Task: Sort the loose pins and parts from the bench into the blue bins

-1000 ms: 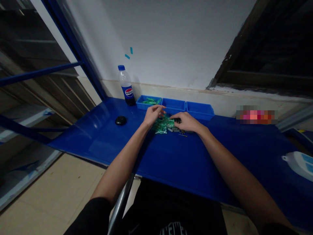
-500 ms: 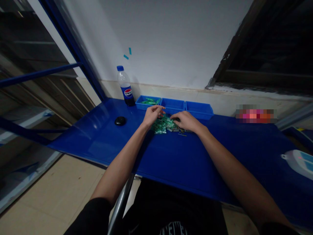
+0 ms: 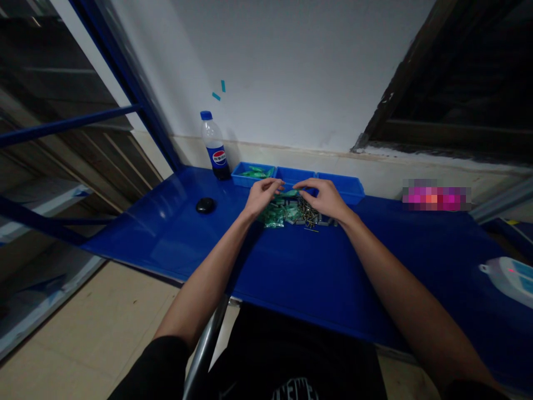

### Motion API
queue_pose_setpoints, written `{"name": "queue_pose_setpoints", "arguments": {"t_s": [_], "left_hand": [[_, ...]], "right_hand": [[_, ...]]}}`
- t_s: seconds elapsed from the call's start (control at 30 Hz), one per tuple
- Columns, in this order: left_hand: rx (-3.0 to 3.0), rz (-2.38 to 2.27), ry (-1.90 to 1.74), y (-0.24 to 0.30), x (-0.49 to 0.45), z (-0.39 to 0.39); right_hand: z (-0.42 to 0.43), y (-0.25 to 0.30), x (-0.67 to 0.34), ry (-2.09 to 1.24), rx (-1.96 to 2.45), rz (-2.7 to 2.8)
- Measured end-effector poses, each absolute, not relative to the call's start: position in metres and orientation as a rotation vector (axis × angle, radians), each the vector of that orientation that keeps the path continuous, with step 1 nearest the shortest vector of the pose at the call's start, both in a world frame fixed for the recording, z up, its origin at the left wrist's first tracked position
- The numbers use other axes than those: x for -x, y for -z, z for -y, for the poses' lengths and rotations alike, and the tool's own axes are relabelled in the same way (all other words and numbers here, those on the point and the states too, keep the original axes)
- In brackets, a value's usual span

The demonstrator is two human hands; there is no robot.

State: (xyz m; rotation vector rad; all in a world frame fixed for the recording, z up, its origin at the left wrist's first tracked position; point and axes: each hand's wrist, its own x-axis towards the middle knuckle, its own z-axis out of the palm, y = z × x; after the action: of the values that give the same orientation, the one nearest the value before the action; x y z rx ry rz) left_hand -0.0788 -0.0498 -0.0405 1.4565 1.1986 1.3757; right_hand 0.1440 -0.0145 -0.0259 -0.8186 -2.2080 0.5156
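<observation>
Over the back middle of the blue table (image 3: 291,272), my left hand (image 3: 263,195) pinches a small green plastic bag (image 3: 287,194). The curled thumb and forefinger of my right hand (image 3: 323,198) meet the bag's other end. Below my hands lies a heap of clear green bags (image 3: 272,215). Beside it, under my right hand, are a pile of small metal screws (image 3: 308,213) and several grey pieces (image 3: 328,221), partly covered by the hand.
Three joined blue bins stand along the wall: the left bin (image 3: 239,179) has green bags in it, the middle bin (image 3: 295,173) and right bin (image 3: 353,189) sit beside it. A cola bottle (image 3: 217,153), a black round object (image 3: 205,205) and a white device (image 3: 508,278) are on the table.
My right hand has lifted off the pile of screws and come up to the green bag by my left hand, uncovering more screws. My left hand has barely moved.
</observation>
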Motion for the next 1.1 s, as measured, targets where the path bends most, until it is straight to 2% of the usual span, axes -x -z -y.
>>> {"name": "queue_pose_setpoints", "arguments": {"t_s": [0.17,0.33,0.73,1.1], "left_hand": [[-1.516,-1.056,-1.353,0.042,0.072,0.052],[-1.497,-1.038,-1.351,0.042,0.071,0.054],[-1.359,-0.9,-1.333,0.04,0.075,0.052],[-0.969,-1.024,-1.692,0.048,0.088,0.036]], "right_hand": [[0.005,0.028,-0.144,-0.978,0.804,1.781],[0.009,0.023,-0.142,-1.105,0.795,1.684],[0.012,0.021,-0.138,-1.131,0.833,1.674],[0.007,0.035,-0.138,-0.971,0.94,1.906]]}}
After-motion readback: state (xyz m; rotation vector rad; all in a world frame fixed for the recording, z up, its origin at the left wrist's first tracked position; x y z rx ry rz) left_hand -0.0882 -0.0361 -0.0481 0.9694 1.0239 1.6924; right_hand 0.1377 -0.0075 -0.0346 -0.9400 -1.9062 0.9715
